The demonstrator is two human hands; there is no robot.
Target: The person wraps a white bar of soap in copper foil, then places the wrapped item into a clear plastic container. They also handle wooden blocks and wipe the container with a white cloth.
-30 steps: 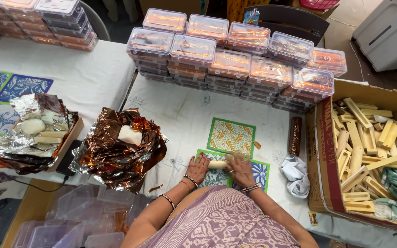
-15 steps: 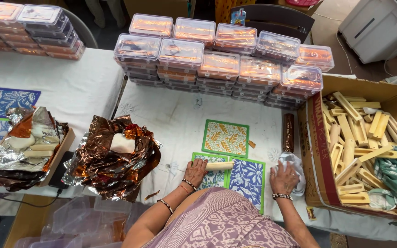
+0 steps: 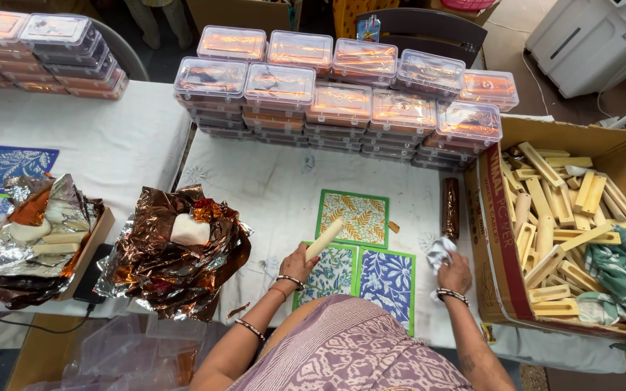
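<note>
— What have you got in your left hand (image 3: 297, 262)?

— A pale cream stick (image 3: 324, 239), long and smooth. My fingers are curled around its lower end, and it slants up and to the right, lifted over the printed cards on the white tablecloth (image 3: 269, 188).

— Which cards?

— Three square ones. The green-bordered card with an orange leaf pattern (image 3: 354, 217) lies just past the stick's tip. Below it sit a green and blue floral card (image 3: 327, 268) and a blue floral card (image 3: 387, 279), side by side and touching.

— And your right hand (image 3: 456, 274)?

— It's bunched on a crumpled white cloth (image 3: 439, 253), pressing it against the table just right of the blue card. A brown foil-wrapped roll (image 3: 451, 208) lies a little beyond it.

— What's around you?

— To my right, an open cardboard box (image 3: 488, 239) full of the same cream sticks. To my left, crumpled copper foil (image 3: 175, 268) holding a white lump (image 3: 190, 230). Ahead, stacks of clear lidded plastic boxes (image 3: 342, 105).
</note>
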